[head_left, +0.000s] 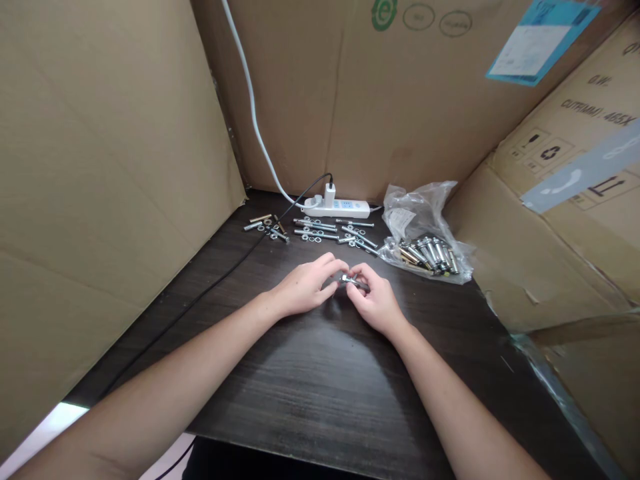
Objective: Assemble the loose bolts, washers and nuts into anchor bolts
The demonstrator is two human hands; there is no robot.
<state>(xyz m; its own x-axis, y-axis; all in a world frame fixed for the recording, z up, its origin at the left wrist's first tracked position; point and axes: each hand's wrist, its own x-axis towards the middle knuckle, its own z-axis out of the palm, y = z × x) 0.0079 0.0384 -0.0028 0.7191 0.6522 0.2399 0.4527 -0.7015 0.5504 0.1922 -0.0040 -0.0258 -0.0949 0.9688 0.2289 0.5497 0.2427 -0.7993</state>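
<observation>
Both hands meet mid-table. Left hand point(306, 287) and right hand point(375, 301) each pinch an end of one small metal bolt point(351, 281), held between their fingertips just above the dark table point(310, 373). Behind: loose bolts and washers point(320, 230), too many to count; one plastic bag of bolts point(425, 243); one power strip point(337, 207).

we see two bare hands, the left hand point(305, 288) and the right hand point(376, 303), and one metal bolt point(353, 282) between them. one white power strip point(336, 208) has one white charger point(329, 195) plugged in. one white cable point(250, 100) and one black cable point(210, 287). one clear plastic bag point(423, 233) of bolts, too many and too small to count. the loose bolts and washers point(320, 230) are likewise too small to count.
</observation>
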